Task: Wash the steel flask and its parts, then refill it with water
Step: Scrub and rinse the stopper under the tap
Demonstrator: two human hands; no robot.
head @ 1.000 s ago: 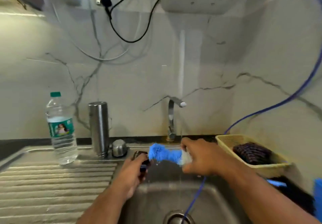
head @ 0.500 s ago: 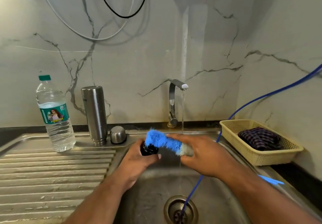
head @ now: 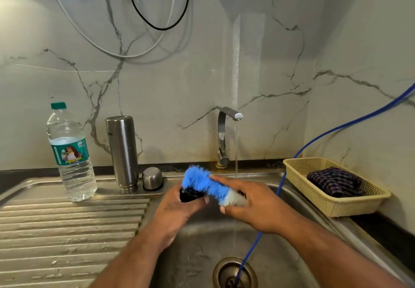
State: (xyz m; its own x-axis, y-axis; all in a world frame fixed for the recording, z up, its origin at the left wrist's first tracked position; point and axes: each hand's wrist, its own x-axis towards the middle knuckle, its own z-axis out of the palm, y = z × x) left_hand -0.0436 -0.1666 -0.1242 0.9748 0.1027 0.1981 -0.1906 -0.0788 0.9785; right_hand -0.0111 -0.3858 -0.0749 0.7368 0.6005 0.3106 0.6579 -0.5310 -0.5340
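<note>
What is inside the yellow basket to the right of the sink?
The yellow basket holds a crumpled dark checked cloth. Whatever lies under the cloth is covered.

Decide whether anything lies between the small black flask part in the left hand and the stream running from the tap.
Yes: the blue-and-white bristle brush and the right hand holding it sit between the small black flask part, gripped in the left hand, and the thin water stream from the steel tap.

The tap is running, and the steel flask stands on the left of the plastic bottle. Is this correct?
Not quite. The head view shows the steel flask standing on the right of the plastic bottle. The tap is indeed running.
</note>
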